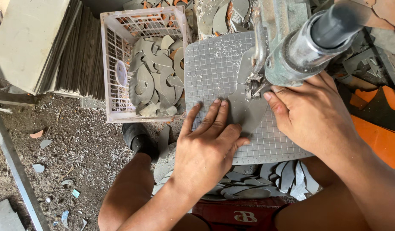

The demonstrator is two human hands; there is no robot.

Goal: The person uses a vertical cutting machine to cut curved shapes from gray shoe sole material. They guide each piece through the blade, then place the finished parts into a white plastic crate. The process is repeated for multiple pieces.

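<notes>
Lying flat near the middle of a gridded cutting plate (pixel 210 64), a grey curved sheet piece (pixel 248 107) sits under both hands. The left hand (pixel 206 149) presses open fingers on its lower edge; the right hand (pixel 312 115) pins its right side, beneath a metal cutting tool (pixel 291 51).

both hands, left hand (pixel 206 149) and right hand (pixel 312 115), press a grey sheet piece (pixel 248 109) flat, seemingly under the cutter (pixel 291 51).

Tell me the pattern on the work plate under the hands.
Grey plate with a fine square grid, head view.
</notes>
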